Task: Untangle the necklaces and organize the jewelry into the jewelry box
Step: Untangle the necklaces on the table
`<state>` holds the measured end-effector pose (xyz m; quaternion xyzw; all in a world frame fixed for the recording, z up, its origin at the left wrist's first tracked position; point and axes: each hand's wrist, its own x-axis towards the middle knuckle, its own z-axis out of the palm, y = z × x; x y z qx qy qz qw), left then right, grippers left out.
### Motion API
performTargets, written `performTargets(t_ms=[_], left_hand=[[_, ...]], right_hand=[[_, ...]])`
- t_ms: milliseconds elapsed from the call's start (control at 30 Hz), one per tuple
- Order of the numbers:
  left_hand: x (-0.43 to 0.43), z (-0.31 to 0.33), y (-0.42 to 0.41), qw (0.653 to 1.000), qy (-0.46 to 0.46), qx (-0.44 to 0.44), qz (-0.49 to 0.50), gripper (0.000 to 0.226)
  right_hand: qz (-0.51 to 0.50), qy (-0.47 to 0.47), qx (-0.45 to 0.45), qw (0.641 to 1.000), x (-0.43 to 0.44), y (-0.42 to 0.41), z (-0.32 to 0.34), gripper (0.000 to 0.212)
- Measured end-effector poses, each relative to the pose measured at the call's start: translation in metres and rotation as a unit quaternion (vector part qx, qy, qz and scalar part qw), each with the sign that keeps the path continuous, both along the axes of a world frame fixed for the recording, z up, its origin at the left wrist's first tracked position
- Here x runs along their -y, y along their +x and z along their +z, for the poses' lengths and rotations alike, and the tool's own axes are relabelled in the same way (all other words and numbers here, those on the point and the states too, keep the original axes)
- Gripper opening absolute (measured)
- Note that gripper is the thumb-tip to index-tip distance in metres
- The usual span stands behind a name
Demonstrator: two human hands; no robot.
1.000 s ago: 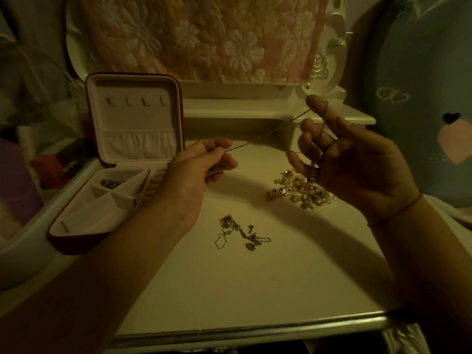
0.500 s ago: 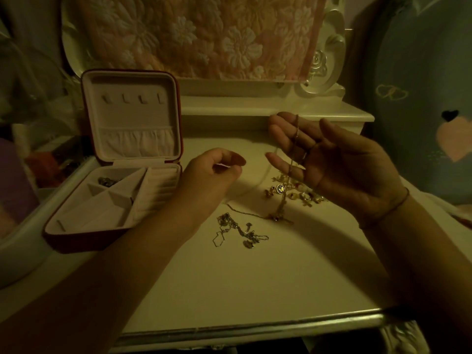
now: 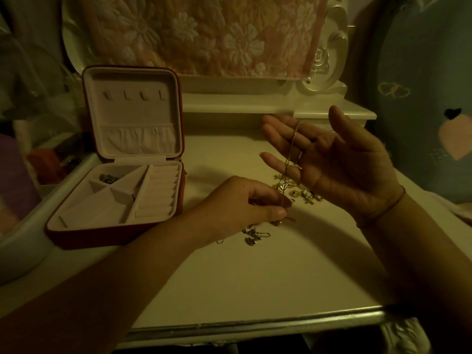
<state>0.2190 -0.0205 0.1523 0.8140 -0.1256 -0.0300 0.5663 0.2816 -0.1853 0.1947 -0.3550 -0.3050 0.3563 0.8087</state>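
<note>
Right now the right hand (image 3: pixel 332 159) is held palm up, fingers spread and relaxed. A thin chain (image 3: pixel 293 146) is draped across them and hangs down toward the gold pile (image 3: pixel 305 195) on the worktop (image 3: pixel 229 277). The left hand (image 3: pixel 250 203) sits lower and nearer, fingers curled, thumb against forefinger. It looks to be pinching the chain's lower run, though the dim light makes that hard to confirm.

The step seems to be drawing this one necklace free. It would go best with the chain kept slack across the upper fingers and fed slowly, lifted clear of the pile so no pendant snags. A second, silver tangle (image 3: pixel 255 235) lies just near the left hand, partly hidden by it.

The jewelry box (image 3: pixel 102 238) stands open at the left, hooks in its lid, with one dark piece in a far compartment.

The worktop is pale cream with a metallic near edge. Behind it a floral cloth (image 3: pixel 204 34) hangs over a carved white frame (image 3: pixel 327 54), and a blue cushion (image 3: pixel 421 98) is at the right.
</note>
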Motion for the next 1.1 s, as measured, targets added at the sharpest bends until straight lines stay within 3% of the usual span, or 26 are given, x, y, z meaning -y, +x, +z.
performTargets(t_ms=[167,300,433,600,667,767,933,1100], left_hand=[[-0.002,-0.001,0.001,1.000,0.005,0.003,0.014,0.010],[-0.006,0.009,-0.002,0.994,-0.101,-0.025,0.025,0.015],[-0.013,0.015,-0.001,0.978,-0.201,-0.028,0.045,0.028],[-0.014,0.019,-0.002,0.967,-0.250,-0.007,0.051,0.025],[-0.015,0.018,-0.002,0.966,-0.250,0.001,0.060,0.024],[-0.017,0.016,0.001,0.964,-0.254,0.004,0.082,0.021],[-0.016,0.015,0.002,0.955,-0.281,-0.005,0.090,0.024],[-0.018,0.014,0.005,0.959,-0.256,0.011,0.122,0.020]], right_hand=[[-0.004,-0.004,-0.004,1.000,0.000,0.001,-0.001,0.065],[-0.075,-0.137,0.054,0.986,-0.002,0.001,-0.006,0.056],[-0.146,-0.322,0.186,0.917,-0.005,0.002,-0.012,0.038],[-0.202,-0.437,0.298,0.824,-0.010,-0.003,-0.014,0.026],[-0.212,-0.425,0.325,0.818,-0.011,-0.005,-0.013,0.039],[-0.192,-0.366,0.330,0.849,-0.013,-0.009,-0.012,0.053],[-0.205,-0.348,0.347,0.846,-0.017,-0.009,-0.016,0.042],[-0.264,-0.340,0.321,0.844,-0.013,-0.005,-0.012,0.013]])
